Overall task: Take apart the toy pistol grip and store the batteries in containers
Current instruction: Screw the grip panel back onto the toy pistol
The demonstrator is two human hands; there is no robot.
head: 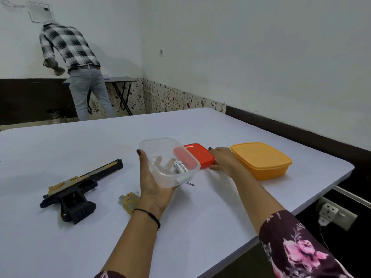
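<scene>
Two batteries (181, 167), perhaps, in left hand's (154, 189) container (158, 143); right hand (222, 161) grips lid (200, 155).

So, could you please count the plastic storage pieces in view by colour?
Clear: 1, the clear tub in the left hand
Red: 1, the red lid gripped by the right hand
Orange: 1, the orange tub, lid on
Total: 3

Even, diffuse indoor light, fairly bright. Soft, faint shadows on the table (60, 149). Wide-angle bending at edges; mild softness overall.
</scene>
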